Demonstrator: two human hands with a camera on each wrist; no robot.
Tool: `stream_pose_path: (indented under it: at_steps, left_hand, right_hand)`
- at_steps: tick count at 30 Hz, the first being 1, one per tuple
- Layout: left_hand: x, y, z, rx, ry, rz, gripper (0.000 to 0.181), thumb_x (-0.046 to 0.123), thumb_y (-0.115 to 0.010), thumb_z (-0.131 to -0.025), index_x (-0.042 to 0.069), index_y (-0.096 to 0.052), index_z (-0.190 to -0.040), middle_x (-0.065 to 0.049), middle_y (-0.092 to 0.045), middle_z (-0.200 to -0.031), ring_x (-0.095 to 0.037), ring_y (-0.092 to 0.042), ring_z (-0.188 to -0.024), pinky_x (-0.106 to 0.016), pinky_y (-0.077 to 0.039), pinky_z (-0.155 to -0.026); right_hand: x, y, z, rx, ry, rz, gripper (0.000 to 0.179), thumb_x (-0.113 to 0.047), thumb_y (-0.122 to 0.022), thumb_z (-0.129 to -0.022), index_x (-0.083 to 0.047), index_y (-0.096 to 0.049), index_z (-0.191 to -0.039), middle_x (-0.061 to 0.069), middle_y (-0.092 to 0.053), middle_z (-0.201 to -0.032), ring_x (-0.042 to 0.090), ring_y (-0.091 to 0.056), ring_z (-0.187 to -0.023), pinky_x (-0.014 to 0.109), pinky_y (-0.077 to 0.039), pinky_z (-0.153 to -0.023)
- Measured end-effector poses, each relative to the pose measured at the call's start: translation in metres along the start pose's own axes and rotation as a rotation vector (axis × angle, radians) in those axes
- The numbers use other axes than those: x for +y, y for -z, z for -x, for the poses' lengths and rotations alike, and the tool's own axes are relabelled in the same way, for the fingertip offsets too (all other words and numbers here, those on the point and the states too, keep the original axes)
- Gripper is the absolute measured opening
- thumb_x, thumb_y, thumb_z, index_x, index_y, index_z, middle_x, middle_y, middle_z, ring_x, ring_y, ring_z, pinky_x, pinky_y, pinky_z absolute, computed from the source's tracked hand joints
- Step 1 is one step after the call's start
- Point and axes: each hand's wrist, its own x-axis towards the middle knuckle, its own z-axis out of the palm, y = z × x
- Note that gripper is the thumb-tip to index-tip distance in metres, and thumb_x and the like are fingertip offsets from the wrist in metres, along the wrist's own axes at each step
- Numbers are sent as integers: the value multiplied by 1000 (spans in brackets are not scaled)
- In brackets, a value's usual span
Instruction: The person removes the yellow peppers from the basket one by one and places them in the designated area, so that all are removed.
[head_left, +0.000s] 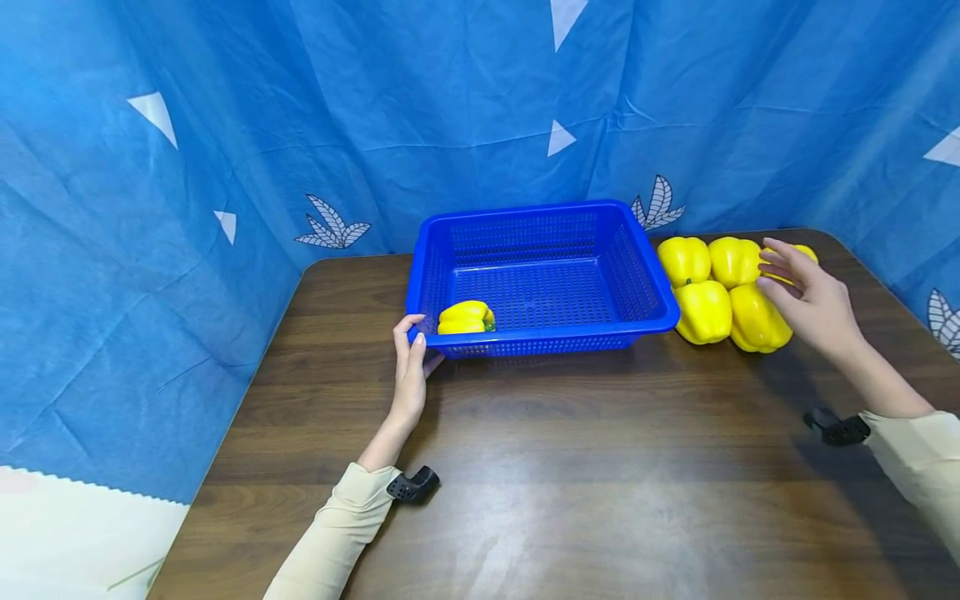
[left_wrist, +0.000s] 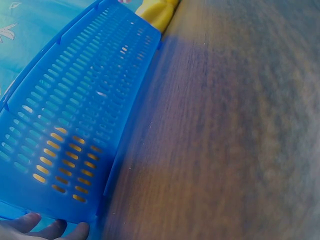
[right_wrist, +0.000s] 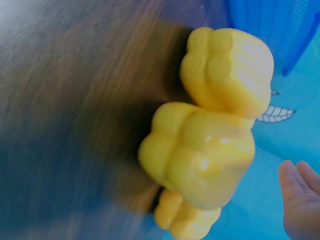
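Note:
My left hand [head_left: 409,383] grips the near left corner of a blue plastic basket [head_left: 558,337], thumb near the rim. Inside that corner lies one yellow bell pepper [head_left: 465,317]; its yellow shows through the slotted wall in the left wrist view. To the right of the basket, several yellow bell peppers [head_left: 703,312] sit packed together on the table. Over the rightmost of them hovers my right hand [head_left: 817,308], fingers spread from the thumb and holding nothing, partly covering the far right pepper [head_left: 806,252]. In the right wrist view, peppers [right_wrist: 200,150] appear beside that hand.
The brown wooden table [head_left: 570,467] stretches in front of the basket. A blue patterned curtain [head_left: 465,100] hangs behind and at the sides, close to the table's far edge. Black wrist bands [head_left: 414,485] are on both forearms.

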Motion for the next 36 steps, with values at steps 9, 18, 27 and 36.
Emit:
stream_pose_path:
  at_steps: [9, 18, 27, 36]
  left_hand:
    - [1, 0, 0, 7, 6, -1, 41, 25, -30, -98, 7, -24, -134, -13, -18, -146, -38, -31, -132, -66, -35, -100]
    - [2, 0, 1, 4, 15, -20, 41, 26, -30, -98, 9, -24, -135, -13, -17, -147, -38, -30, -132, -66, -35, -101]
    - [1, -1, 1, 10, 4, -13, 41, 26, -30, -97, 8, -24, -134, -13, -19, -146, -38, -32, -131, -66, -35, -100]
    - [-1, 1, -1, 5, -3, -13, 41, 26, -30, -98, 9, -23, -134, -13, -19, -146, -37, -31, -132, -67, -35, -100]
  right_hand:
    - [-11, -9, -8, -14, 49, -25, 51, -14, -54, -93, -21, -40, -142, -1, -51, -137, -23, -42, -104, -7, -34, -83]
    - [-20, -22, -16, -39, 74, -72, 51, -10, -54, -92, -15, -41, -141, -3, -52, -137, -20, -44, -106, -6, -36, -84]
    - [-35, -34, -23, -80, 84, -70, 51, -14, -54, -93, -18, -39, -142, 20, -47, -139, -17, -45, -109, -4, -36, -88]
    - [-52, -48, -33, -114, 111, -59, 50, -18, -54, -94, -19, -41, -141, 24, -51, -134, -17, -48, -107, -3, -37, -88]
